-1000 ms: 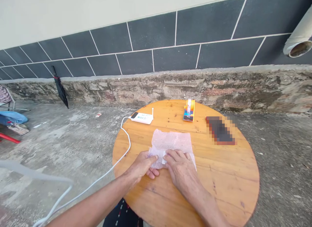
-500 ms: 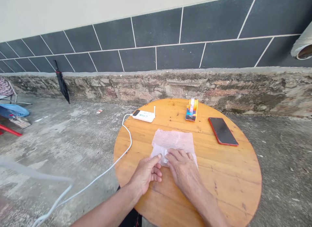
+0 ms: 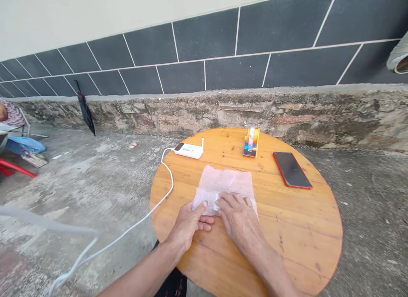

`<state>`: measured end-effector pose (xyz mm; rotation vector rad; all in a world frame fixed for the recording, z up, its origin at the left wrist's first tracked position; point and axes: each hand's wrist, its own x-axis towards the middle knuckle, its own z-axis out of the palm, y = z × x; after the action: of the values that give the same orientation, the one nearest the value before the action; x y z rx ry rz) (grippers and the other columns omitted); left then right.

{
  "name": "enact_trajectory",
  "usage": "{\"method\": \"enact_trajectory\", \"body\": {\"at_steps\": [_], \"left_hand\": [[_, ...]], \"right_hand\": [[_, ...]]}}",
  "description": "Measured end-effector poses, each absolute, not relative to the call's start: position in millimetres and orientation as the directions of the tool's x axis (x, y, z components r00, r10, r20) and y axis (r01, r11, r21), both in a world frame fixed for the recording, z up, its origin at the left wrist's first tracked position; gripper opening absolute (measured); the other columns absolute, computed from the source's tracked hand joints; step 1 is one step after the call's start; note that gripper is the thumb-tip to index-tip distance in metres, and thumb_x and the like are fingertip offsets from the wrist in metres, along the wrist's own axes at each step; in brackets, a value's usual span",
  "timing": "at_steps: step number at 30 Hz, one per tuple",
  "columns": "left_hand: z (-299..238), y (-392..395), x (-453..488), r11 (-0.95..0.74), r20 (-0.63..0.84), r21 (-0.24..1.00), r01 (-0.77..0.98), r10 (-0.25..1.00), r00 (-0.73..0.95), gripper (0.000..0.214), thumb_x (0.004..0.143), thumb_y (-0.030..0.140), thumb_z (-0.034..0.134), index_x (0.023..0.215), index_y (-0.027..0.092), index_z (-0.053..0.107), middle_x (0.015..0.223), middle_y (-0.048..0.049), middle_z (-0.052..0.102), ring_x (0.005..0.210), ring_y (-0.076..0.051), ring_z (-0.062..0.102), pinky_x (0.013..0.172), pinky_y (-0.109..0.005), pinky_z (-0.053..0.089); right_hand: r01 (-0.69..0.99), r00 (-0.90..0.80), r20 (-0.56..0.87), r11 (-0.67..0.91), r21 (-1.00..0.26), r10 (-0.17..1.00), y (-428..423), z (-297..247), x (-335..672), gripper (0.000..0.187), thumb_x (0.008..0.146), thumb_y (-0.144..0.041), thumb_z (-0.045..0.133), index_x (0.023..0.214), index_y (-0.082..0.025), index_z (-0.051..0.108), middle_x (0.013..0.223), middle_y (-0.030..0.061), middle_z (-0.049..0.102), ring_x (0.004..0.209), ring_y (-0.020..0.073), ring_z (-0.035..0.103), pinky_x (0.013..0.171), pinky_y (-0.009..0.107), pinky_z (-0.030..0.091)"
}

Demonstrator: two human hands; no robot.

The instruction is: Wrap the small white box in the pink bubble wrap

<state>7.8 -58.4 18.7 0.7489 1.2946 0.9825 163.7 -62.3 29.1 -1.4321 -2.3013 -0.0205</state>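
A sheet of pinkish bubble wrap [image 3: 223,184] lies flat on the round wooden table [image 3: 287,229]. My right hand [image 3: 237,216] lies on its near edge, fingers flat and spread, pressing it down. My left hand [image 3: 188,224] rests at the sheet's near left corner, thumb on the wrap and the other fingers curled beneath it, pinching that corner.
A white power bank [image 3: 188,150] with a white cable [image 3: 165,178] trailing off the table's left side, a tape dispenser [image 3: 251,142] and a red-edged phone [image 3: 292,169] lie at the far side. A folded umbrella [image 3: 85,112] leans on the stone wall.
My left hand has shifted slightly along the near left corner of the bubble wrap. The right hand stays pressed on the sheet. The view has drifted a little.
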Motion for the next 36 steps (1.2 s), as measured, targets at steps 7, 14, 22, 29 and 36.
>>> {"method": "enact_trajectory", "body": {"at_steps": [7,14,22,29,36], "left_hand": [[18,-56,10,0.397,-0.406,0.902,-0.167,0.914,-0.021,0.032,0.071,0.033,0.072,0.09,0.01,0.061,0.074,-0.0068,0.068,0.05,-0.01,0.059,0.046,-0.022,0.054],[15,-42,16,0.319,-0.324,0.945,-0.068,0.942,-0.083,0.015,0.064,0.023,0.068,0.069,0.013,0.059,0.042,0.0058,0.051,0.032,-0.007,0.043,0.03,-0.017,0.036],[10,-45,30,0.243,-0.261,0.96,-0.141,0.956,-0.131,0.013,0.067,0.027,0.059,0.07,0.016,0.052,0.049,0.0052,0.052,0.036,-0.006,0.043,0.034,-0.017,0.036],[8,-49,33,0.135,-0.145,0.988,-0.081,0.978,-0.147,0.015,0.075,0.03,0.056,0.073,0.015,0.056,0.049,0.0052,0.05,0.042,-0.008,0.045,0.039,-0.018,0.038],[10,-56,33,-0.011,0.025,0.994,0.112,0.992,-0.125,0.013,0.079,0.027,0.059,0.077,0.016,0.064,0.066,0.0015,0.06,0.058,-0.011,0.053,0.054,-0.02,0.043]], "right_hand": [[0.859,-0.389,0.407,0.485,-0.164,0.826,-61,24,165,0.02,0.085,-0.012,0.056,0.1,-0.023,0.063,0.116,0.001,0.063,0.099,0.0196,0.051,0.073,0.033,0.031],[0.848,-0.396,0.388,0.493,-0.193,0.833,-61,25,164,0.021,0.086,-0.011,0.055,0.101,-0.023,0.063,0.117,0.0008,0.063,0.099,0.0214,0.051,0.075,0.035,0.029],[0.851,-0.393,0.367,0.485,-0.202,0.843,-60,30,163,0.018,0.084,-0.012,0.059,0.096,-0.024,0.065,0.115,0.0002,0.065,0.097,0.0219,0.053,0.075,0.034,0.03],[0.84,-0.393,0.382,0.495,-0.221,0.837,-59,25,163,0.021,0.082,-0.01,0.06,0.098,-0.025,0.064,0.114,-0.0011,0.065,0.096,0.0224,0.054,0.074,0.035,0.031],[0.809,-0.343,0.371,0.472,-0.35,0.863,-63,26,164,0.024,0.083,-0.005,0.051,0.1,-0.02,0.06,0.108,0.0045,0.067,0.092,0.0234,0.055,0.076,0.035,0.038]]}}
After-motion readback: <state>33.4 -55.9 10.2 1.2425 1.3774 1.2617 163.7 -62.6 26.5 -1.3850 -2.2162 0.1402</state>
